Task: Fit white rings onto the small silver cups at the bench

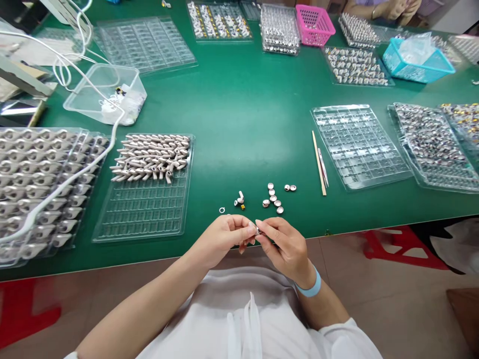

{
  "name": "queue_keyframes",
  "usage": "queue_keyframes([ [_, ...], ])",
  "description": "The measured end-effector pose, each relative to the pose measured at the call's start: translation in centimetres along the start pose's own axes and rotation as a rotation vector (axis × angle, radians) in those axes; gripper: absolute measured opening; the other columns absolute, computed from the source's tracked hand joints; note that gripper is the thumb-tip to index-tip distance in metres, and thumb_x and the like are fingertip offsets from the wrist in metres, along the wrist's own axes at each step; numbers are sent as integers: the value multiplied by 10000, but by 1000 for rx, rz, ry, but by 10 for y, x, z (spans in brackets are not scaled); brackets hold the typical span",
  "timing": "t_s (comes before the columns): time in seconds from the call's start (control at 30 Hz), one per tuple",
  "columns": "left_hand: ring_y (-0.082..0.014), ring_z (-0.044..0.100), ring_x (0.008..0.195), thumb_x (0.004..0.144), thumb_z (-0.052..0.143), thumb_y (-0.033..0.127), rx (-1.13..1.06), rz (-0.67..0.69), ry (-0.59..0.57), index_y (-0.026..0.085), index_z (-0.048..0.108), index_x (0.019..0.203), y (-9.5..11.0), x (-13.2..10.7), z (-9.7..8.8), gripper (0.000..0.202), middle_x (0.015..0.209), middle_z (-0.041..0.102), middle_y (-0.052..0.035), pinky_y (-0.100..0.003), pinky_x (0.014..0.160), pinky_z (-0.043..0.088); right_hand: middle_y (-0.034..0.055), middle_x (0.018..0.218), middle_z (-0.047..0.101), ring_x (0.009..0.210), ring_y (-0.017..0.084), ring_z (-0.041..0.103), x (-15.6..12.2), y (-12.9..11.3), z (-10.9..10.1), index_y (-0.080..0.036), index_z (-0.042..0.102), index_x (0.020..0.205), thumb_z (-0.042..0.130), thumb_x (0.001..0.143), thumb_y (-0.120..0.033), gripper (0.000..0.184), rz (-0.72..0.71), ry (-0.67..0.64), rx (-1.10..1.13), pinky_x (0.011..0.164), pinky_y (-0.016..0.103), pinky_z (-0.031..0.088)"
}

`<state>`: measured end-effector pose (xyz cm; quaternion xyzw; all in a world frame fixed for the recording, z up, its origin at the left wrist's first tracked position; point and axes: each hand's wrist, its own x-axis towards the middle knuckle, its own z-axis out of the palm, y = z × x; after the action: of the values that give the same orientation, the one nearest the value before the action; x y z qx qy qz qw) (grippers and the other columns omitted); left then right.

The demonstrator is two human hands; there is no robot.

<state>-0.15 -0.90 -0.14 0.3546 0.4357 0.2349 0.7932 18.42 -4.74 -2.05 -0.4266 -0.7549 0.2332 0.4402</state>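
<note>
At the table's front edge, my left hand (229, 233) and my right hand (283, 241) meet fingertip to fingertip. Pinched between them is a small shiny silver part (258, 231), mostly covered by the fingers. Just beyond lies a white earbud shell (240, 197) with a stem, and a tiny yellow piece (243, 206) beside it. A thin white ring (222, 210) rests to their left. Several small round silver caps (273, 198) are scattered past my right hand, with a pair of caps (290, 188) a little apart.
Left are a half-filled tray of grey stemmed shells (149, 157), stacked shell trays (37, 184), a white cable (75, 174) and a clear box (105, 99). Right are a wooden stick (319, 164), tweezers (322, 167) and clear trays (359, 144). Another person's hands (400, 9) show far back.
</note>
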Motion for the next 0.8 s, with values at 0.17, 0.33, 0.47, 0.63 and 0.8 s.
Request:
queue_keyframes([
  [0.17,-97,508,547,754,760,433,-62,-21,-22,144,635,698,1,0,1,320,633,594,-16,-196,486,423,79,1018,698,886,194,672,1,-2,-1,-296,569,1329,608,904,-132,458,59,10,78,729,331,592],
  [0.33,-95,524,559,778,753,416,-51,8,-37,141,657,732,-2,-1,-1,294,662,614,-15,-203,512,446,49,978,704,885,171,660,2,-3,-5,-285,655,1215,620,896,-124,359,189,-3,250,731,300,570],
  [0.47,-83,539,552,768,771,388,-12,57,18,138,661,752,1,-2,3,274,707,632,-9,-209,539,478,43,945,700,829,162,648,1,-5,-3,-270,683,1152,630,883,-125,311,235,34,273,710,289,560],
  [0.63,-134,637,684,755,787,313,110,281,269,151,667,858,-2,-5,13,227,772,672,-19,-235,620,564,42,912,675,746,144,639,-2,-7,6,-243,698,1061,626,881,-155,213,371,105,331,666,269,563],
  [0.8,-159,683,815,833,710,148,523,749,242,180,706,991,-13,-6,10,161,894,730,-52,-262,722,589,29,878,662,717,131,647,-2,-9,13,-228,715,977,631,884,-206,127,531,143,453,614,230,565],
])
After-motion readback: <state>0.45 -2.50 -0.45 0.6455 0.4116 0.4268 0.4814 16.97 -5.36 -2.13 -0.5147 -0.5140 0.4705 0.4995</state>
